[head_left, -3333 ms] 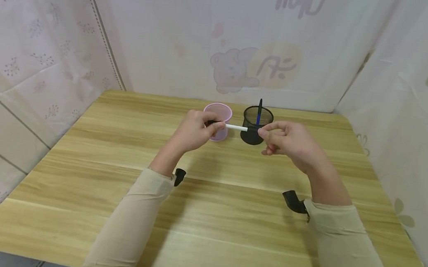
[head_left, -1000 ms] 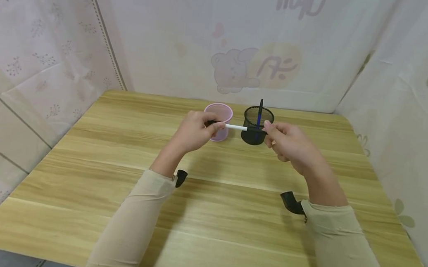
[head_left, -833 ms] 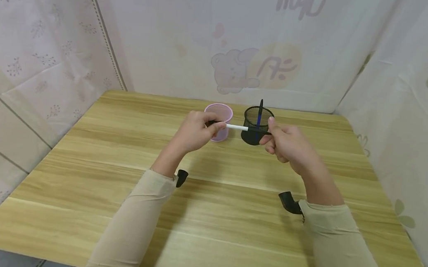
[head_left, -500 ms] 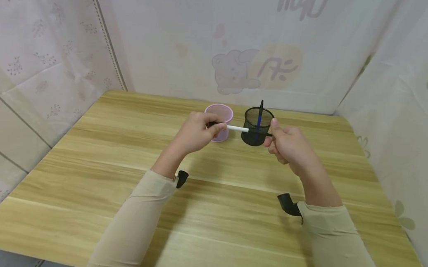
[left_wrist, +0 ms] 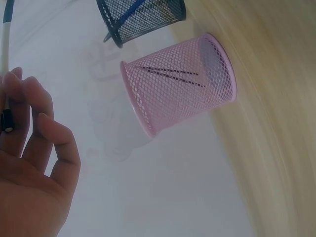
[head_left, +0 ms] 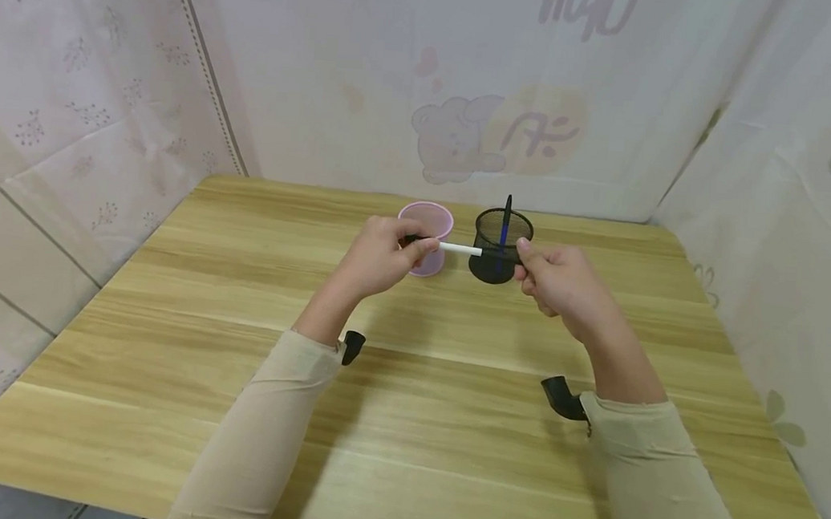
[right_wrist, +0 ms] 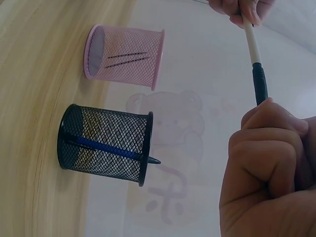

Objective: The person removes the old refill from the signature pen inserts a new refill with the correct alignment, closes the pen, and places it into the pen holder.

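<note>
A white-barrelled pen (head_left: 460,248) with black ends is held level between both hands, above the table. My left hand (head_left: 387,253) pinches its left end between thumb and fingers; a short black tip (left_wrist: 7,121) shows past the fingers in the left wrist view. My right hand (head_left: 562,282) grips the longer black end (right_wrist: 260,84) with thumb and curled fingers, which hide its tip. Behind the hands stand a pink mesh pen holder (left_wrist: 177,81) and, to its right, a black mesh pen holder (right_wrist: 103,153). A blue pen with a black end (head_left: 508,210) leans upright in the black one.
The wooden table (head_left: 404,419) reaches back to a pale curtain (head_left: 326,84) printed with a bear, and patterned sheets hang at both sides. Black curved wrist mounts (head_left: 563,398) stick out from the sleeve cuffs.
My right hand first slid rightward along the pen's black end, baring more of it, then came slightly back left over its tip. My left hand and both pen holders have stayed put.
</note>
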{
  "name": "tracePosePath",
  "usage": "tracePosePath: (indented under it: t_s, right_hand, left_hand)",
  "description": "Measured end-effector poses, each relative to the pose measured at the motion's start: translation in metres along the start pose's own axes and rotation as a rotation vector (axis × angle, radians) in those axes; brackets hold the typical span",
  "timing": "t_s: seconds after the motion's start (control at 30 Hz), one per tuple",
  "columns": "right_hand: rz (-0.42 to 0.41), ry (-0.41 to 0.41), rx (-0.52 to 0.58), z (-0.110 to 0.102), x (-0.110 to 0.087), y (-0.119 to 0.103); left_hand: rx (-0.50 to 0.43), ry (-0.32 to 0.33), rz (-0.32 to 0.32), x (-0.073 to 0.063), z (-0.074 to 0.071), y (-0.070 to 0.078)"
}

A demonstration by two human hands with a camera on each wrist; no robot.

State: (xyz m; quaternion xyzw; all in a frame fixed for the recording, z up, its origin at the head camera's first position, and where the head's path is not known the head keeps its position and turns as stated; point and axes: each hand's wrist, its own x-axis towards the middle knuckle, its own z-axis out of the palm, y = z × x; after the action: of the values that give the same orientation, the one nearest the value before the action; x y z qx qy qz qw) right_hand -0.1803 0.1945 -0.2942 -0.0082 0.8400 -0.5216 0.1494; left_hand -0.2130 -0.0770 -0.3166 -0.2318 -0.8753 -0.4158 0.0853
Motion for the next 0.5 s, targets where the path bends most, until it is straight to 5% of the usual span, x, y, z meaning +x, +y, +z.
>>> tracePosePath:
  t_s: [0.5]
  right_hand:
    - [-0.019, 0.057, -0.138, 0.0007, -0.0032, -0.0017]
  left_hand:
    - [0.003, -0.006, -0.003, 0.0014, 0.0011, -0.002]
